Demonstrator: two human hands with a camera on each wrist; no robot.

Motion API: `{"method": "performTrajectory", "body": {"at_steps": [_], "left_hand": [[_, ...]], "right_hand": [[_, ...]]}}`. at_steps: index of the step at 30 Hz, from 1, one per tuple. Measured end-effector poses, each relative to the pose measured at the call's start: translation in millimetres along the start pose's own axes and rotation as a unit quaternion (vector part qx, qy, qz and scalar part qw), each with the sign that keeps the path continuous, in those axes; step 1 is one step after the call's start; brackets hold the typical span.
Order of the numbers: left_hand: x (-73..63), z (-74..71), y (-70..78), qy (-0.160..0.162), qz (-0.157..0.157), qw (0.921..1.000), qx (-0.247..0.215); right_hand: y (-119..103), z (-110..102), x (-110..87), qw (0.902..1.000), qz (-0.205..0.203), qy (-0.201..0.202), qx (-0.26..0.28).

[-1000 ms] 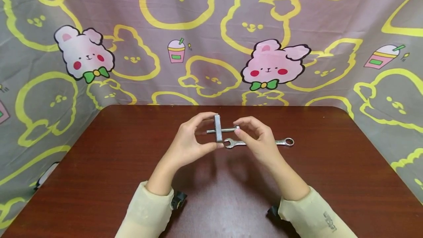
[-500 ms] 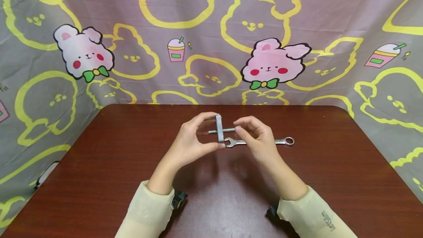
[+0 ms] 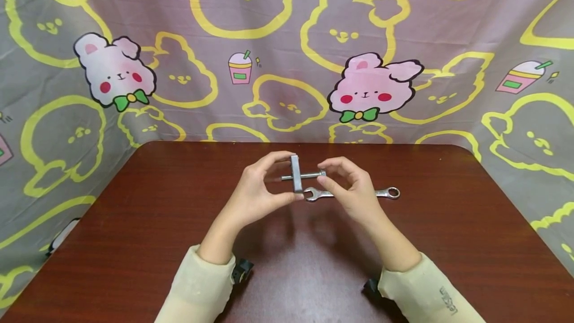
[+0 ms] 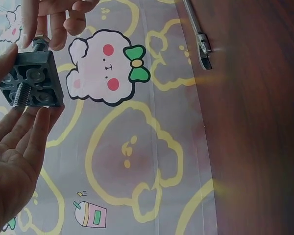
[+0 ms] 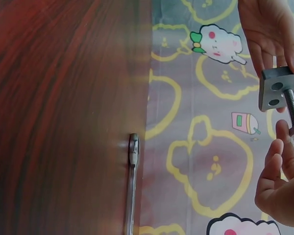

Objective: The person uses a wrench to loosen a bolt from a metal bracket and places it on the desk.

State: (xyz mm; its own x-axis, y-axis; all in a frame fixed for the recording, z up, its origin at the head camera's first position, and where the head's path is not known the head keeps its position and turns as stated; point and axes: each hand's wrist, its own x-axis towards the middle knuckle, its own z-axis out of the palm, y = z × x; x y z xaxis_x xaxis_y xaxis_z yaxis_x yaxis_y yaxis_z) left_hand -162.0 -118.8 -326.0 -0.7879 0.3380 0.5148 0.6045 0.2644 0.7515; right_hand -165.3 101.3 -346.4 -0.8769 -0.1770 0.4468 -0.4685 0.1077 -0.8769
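Observation:
A square grey metal plate (image 3: 296, 174) with several round holes stands on edge above the table, gripped at its top and bottom edges by the fingers and thumb of my left hand (image 3: 253, 194). A long threaded bolt (image 3: 309, 176) runs through its middle, with the tip sticking out on the left. At the bolt's hex head, my right hand (image 3: 354, 193) pinches with thumb and fingertips. In the left wrist view, the plate's ribbed side (image 4: 35, 78) faces the camera, threads poking through. The right wrist view shows its flat holed face (image 5: 274, 93).
Behind the right hand, a combination wrench (image 3: 386, 193) lies across the brown table (image 3: 179, 203), its middle hidden by that hand. A patterned cloth (image 3: 287, 39) hangs close around the table's back and sides.
The plate shifted slightly right, then back left. The bolt's head, mostly covered by the right fingertips half a second ago, shows again now. The wrench has stayed put.

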Motion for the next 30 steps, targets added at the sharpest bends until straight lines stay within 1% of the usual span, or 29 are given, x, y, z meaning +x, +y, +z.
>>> {"method": "performTrajectory", "body": {"at_steps": [3, 10, 14, 17, 19, 22, 25, 30], "left_hand": [[-0.3, 0.2, 0.7, 0.002, -0.001, 1.0, 0.0], [-1.1, 1.1, 1.2, -0.001, 0.0, 1.0, -0.003], [-0.6, 0.2, 1.7, 0.003, -0.001, 1.0, -0.001], [-0.6, -1.0, 2.1, 0.007, -0.004, 1.0, 0.001], [-0.6, -1.4, 2.3, 0.008, -0.007, 0.9999, 0.001], [-0.7, -1.3, 2.6, 0.006, -0.006, 1.0, -0.001], [-0.7, -1.0, 2.8, 0.004, -0.004, 1.0, -0.003], [-0.7, 0.1, 3.2, -0.002, -0.004, 1.0, -0.003]], "right_hand": [[1.1, 0.5, -0.5, 1.0, -0.008, -0.001, 0.0], [2.0, 1.4, -1.4, 0.9983, -0.006, 0.002, 0.057], [1.1, 0.5, -0.9, 0.9993, -0.023, 0.004, 0.03], [0.2, -0.3, -0.8, 0.9993, -0.036, -0.003, 0.006], [0.1, -0.8, -0.8, 0.9992, -0.038, -0.008, 0.002], [0.5, -1.5, -0.3, 0.9994, -0.033, -0.008, 0.0], [1.3, -2.2, 0.1, 0.9998, -0.019, -0.003, 0.001], [0.7, -2.6, 0.3, 0.9988, 0.013, -0.008, 0.046]]}}
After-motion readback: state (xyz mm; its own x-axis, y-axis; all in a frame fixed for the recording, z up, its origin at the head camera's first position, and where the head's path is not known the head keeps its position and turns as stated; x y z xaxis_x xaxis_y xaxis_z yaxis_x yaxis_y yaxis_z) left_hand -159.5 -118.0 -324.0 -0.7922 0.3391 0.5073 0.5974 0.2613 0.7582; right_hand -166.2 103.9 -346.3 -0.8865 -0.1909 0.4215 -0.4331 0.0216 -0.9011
